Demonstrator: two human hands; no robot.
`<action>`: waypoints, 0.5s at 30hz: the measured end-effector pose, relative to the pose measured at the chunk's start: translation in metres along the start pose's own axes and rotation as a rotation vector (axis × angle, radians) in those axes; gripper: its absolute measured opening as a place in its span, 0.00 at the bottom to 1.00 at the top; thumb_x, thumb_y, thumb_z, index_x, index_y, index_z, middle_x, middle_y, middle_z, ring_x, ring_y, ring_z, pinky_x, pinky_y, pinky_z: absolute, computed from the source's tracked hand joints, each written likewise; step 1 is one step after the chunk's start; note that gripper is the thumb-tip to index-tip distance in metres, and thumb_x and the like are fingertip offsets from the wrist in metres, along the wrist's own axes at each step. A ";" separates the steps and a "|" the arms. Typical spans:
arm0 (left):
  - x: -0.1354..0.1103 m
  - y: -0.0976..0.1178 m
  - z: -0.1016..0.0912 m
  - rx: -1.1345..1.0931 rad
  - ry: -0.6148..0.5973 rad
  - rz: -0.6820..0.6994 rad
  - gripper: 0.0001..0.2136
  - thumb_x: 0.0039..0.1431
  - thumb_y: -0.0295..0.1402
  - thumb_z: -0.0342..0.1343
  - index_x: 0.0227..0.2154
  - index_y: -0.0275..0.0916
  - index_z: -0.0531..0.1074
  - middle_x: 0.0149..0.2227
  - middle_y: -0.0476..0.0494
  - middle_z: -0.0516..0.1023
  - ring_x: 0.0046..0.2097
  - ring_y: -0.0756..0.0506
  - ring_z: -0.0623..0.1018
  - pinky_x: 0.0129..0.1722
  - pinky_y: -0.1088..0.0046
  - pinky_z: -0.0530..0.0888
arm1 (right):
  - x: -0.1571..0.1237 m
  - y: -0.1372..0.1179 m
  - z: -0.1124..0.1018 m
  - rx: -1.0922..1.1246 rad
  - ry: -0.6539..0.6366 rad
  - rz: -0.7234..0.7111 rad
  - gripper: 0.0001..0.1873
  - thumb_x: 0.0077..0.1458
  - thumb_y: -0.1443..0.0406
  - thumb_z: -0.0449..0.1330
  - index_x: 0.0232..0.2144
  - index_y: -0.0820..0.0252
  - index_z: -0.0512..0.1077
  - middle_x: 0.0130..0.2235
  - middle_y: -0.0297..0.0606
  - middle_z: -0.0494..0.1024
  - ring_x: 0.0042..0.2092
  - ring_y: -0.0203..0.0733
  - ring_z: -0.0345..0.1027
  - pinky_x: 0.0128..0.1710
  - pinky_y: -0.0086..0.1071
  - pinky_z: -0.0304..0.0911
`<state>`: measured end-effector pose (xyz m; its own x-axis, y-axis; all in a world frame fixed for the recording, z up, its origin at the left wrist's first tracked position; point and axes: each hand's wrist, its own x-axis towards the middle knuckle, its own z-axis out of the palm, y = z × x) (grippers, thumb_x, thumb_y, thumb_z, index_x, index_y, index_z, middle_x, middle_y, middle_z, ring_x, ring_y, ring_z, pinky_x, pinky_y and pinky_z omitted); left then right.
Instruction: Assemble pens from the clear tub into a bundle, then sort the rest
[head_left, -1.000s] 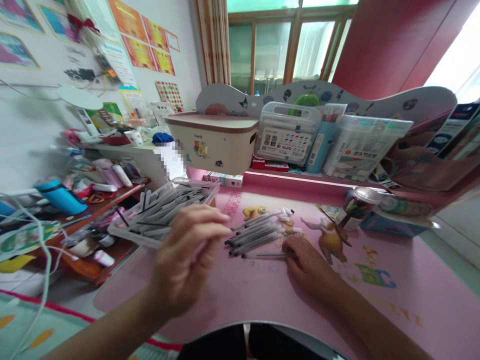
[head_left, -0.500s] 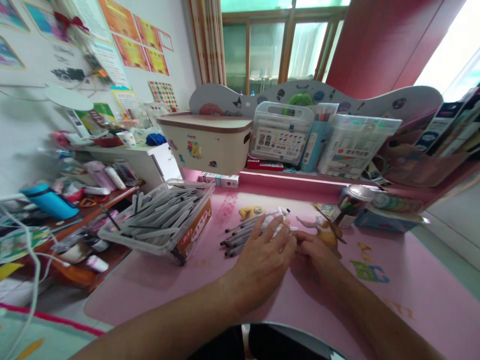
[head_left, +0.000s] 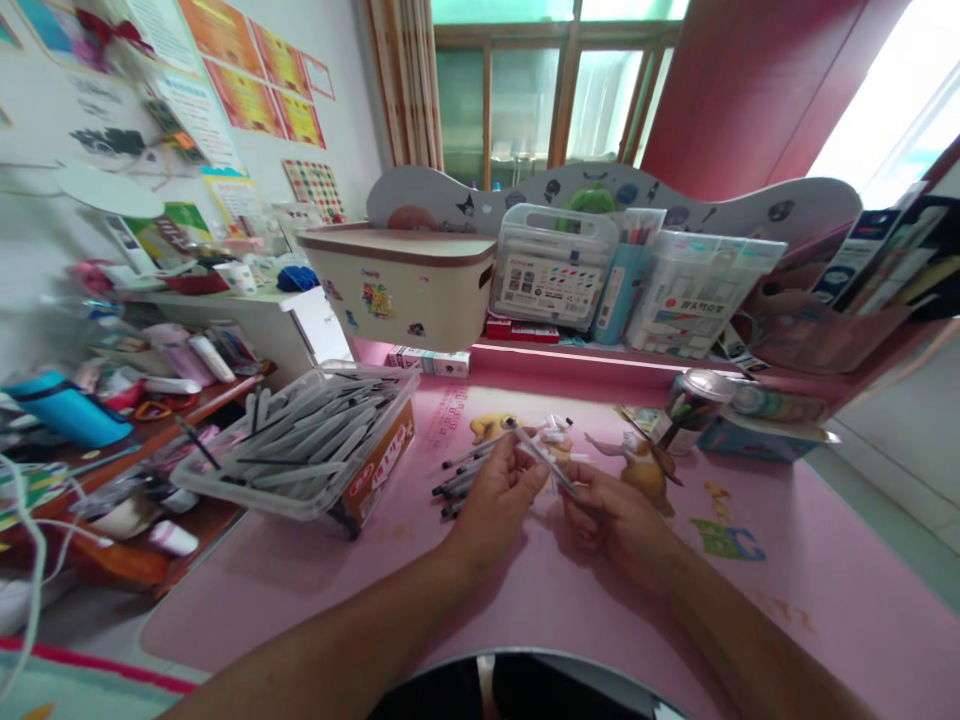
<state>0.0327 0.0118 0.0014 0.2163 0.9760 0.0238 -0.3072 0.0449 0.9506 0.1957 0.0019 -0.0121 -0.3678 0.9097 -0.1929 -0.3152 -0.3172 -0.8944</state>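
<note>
Both hands meet over the pink desk [head_left: 480,590] on one grey pen [head_left: 541,456]. My left hand [head_left: 493,500] pinches the pen's far end with thumb and fingers. My right hand [head_left: 611,520] is closed round its near end. The pen is tilted, lifted just above a loose pile of grey pens [head_left: 469,470] lying on the desk. To the left stands a clear plastic tray [head_left: 300,445] full of several more grey pens.
A cream storage box [head_left: 397,285], marker cases [head_left: 555,265] and a pen holder stand along the desk's back shelf. A tin can [head_left: 690,410] and a blue box stand at the right. A cluttered side shelf [head_left: 142,400] lies to the left.
My left hand came down from in front of the tray onto the pen pile, then both hands lifted one pen off the desk between them.
</note>
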 end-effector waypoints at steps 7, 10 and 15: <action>-0.003 -0.002 0.002 -0.006 0.034 -0.037 0.11 0.51 0.39 0.64 0.29 0.35 0.73 0.25 0.50 0.72 0.28 0.51 0.70 0.30 0.75 0.67 | -0.007 -0.004 0.009 -0.666 0.036 -0.226 0.16 0.47 0.73 0.52 0.36 0.57 0.75 0.34 0.35 0.76 0.39 0.42 0.68 0.41 0.33 0.63; -0.009 -0.004 0.005 0.053 0.013 0.003 0.10 0.53 0.38 0.62 0.31 0.35 0.74 0.27 0.49 0.74 0.30 0.49 0.72 0.34 0.74 0.69 | -0.009 -0.011 0.012 -0.729 -0.023 -0.252 0.14 0.57 0.67 0.53 0.41 0.56 0.77 0.41 0.38 0.79 0.47 0.47 0.69 0.51 0.39 0.62; -0.013 -0.008 0.004 0.248 -0.004 0.052 0.10 0.60 0.38 0.55 0.31 0.36 0.71 0.26 0.50 0.71 0.28 0.50 0.69 0.30 0.75 0.67 | -0.013 -0.011 0.013 -0.788 -0.065 -0.253 0.16 0.63 0.60 0.51 0.44 0.56 0.77 0.44 0.39 0.80 0.49 0.48 0.70 0.54 0.41 0.62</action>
<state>0.0357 -0.0024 -0.0059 0.2104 0.9747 0.0750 -0.0813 -0.0591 0.9949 0.1926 -0.0097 0.0050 -0.4258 0.9032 0.0542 0.3006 0.1977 -0.9330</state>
